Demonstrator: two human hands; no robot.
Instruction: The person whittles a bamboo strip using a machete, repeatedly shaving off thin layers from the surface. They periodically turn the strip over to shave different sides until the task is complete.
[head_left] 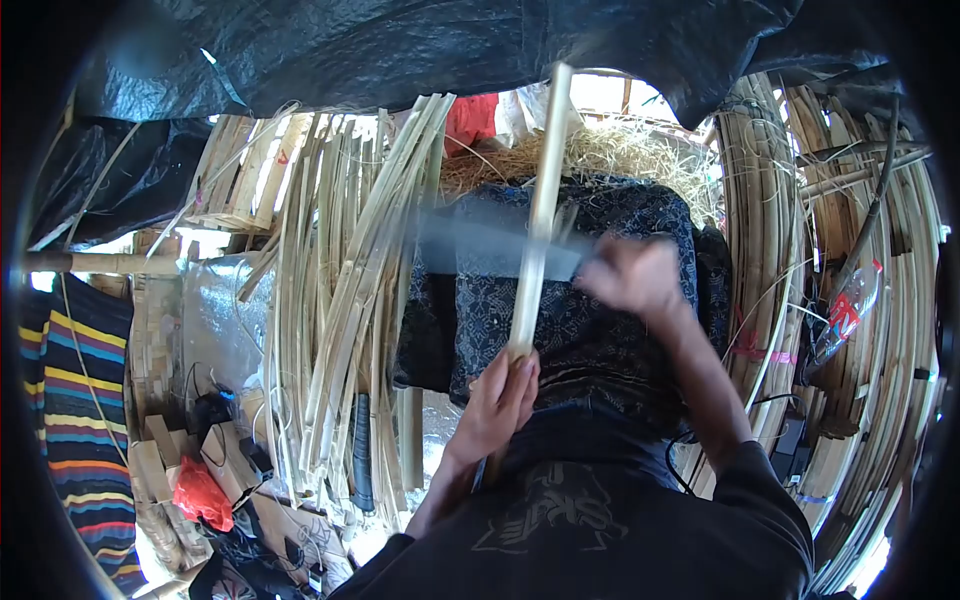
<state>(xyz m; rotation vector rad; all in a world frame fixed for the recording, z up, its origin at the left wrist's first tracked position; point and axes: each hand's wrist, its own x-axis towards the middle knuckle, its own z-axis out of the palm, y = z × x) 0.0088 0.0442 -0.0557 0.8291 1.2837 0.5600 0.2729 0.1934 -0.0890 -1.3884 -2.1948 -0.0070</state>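
My left hand (496, 396) is closed around the lower end of a pale bamboo strip (546, 175), which rises nearly upright in front of me. In my right hand (640, 277), smeared by motion, is the handle of a machete. Its wide grey blade (480, 245) is blurred too and points left, overlapping the middle of the strip in this view. The handle itself is mostly hidden by my fingers. Below both hands, a dark blue patterned cloth (490, 330) lies over my lap.
Long bamboo strips (345, 300) lean in a bundle on the left. Tied bamboo bundles (757, 200) stand on the right, near a plastic bottle (848, 312). Shavings (640, 155) lie ahead under a black tarp (420, 50). A red plastic bag (203, 494) sits lower left.
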